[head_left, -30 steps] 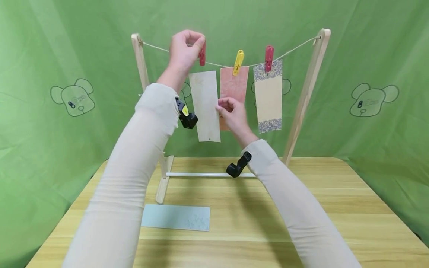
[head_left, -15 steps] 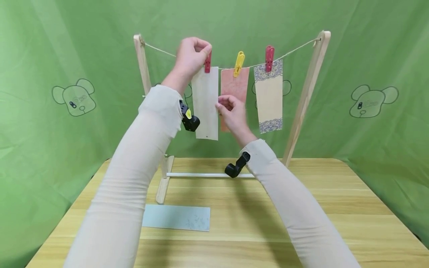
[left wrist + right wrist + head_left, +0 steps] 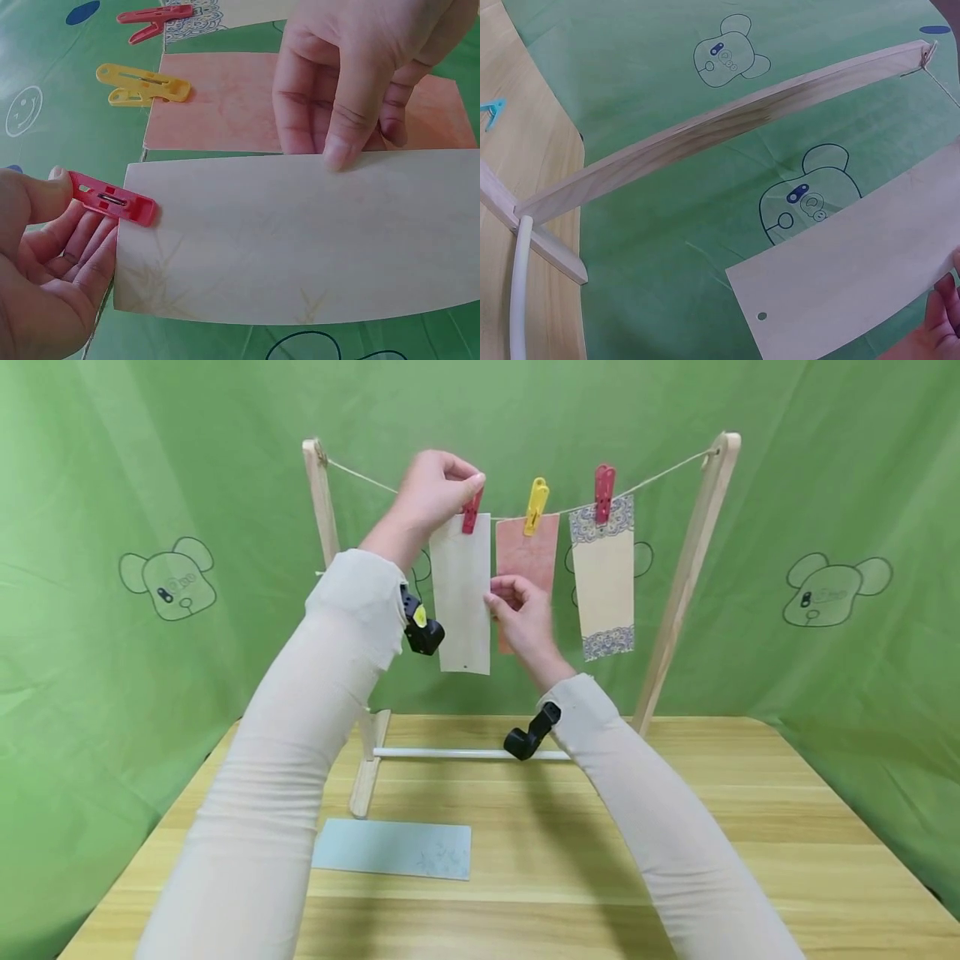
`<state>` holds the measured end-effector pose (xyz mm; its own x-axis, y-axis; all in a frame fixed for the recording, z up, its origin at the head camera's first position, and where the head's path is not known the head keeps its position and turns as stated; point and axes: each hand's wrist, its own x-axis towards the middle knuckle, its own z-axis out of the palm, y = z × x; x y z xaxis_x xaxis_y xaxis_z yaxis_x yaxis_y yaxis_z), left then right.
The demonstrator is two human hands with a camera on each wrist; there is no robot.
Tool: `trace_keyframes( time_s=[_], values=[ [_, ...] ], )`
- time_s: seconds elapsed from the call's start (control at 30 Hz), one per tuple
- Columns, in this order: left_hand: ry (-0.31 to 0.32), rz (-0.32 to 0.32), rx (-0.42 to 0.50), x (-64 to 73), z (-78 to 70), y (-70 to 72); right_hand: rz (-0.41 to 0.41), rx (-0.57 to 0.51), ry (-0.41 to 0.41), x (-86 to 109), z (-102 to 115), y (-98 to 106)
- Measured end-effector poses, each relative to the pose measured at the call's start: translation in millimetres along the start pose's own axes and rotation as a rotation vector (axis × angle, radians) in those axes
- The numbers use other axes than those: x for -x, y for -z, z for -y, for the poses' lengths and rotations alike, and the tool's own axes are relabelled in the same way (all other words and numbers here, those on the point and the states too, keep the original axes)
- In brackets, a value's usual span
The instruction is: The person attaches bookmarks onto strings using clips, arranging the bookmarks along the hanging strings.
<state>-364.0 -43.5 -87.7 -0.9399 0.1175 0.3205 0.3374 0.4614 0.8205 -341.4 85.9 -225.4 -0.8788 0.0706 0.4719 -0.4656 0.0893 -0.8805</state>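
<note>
My left hand [image 3: 433, 497] pinches a red clothespin [image 3: 112, 199] by its handle end. The clothespin's tip overlaps the top edge of an off-white paper card [image 3: 461, 602] with faint bamboo drawings, level with the string. Thumb and fingers of my right hand [image 3: 525, 617] pinch the right long edge of that card about halfway down. Just behind and to the right hangs a pink card [image 3: 525, 543] under a yellow clothespin [image 3: 536, 506]. Farther right, another red clothespin [image 3: 604, 495] holds a beige card with blue patterned ends [image 3: 602, 577].
The string [image 3: 667, 470] runs between the posts of a wooden stand [image 3: 686, 585], with a white crossbar [image 3: 442, 752] below. A light blue card [image 3: 393, 849] lies on the wooden table [image 3: 750, 860]. A blue clothespin [image 3: 492, 112] lies on the table in the right wrist view.
My left hand has come down and right with the red clothespin, which now overlaps the off-white card's top edge. The card hangs straighter; my right hand has stayed on its edge.
</note>
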Motion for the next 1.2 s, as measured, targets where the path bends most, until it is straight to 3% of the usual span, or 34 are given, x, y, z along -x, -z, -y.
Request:
trace_keyframes(
  time_s=[0.27,0.43,0.67,0.9,1.2],
  values=[
    [0.002,0.064,0.022,4.2,1.2,1.7,-0.001,0.027,0.043,-13.0,-25.8,2.3],
    [0.022,0.093,0.035,6.7,-0.7,0.1,0.003,0.032,0.028,-12.6,-29.9,4.9],
    [0.023,0.058,0.031,7.4,-0.2,2.0,0.006,0.049,0.022,-13.6,-31.9,6.3],
    [0.002,0.030,0.091,9.8,2.9,5.6,0.022,0.053,0.003,-10.3,-33.7,8.5],
    [-0.017,0.004,0.148,30.5,22.5,20.8,0.037,0.094,-0.038,1.7,-44.7,18.5]
  ],
)
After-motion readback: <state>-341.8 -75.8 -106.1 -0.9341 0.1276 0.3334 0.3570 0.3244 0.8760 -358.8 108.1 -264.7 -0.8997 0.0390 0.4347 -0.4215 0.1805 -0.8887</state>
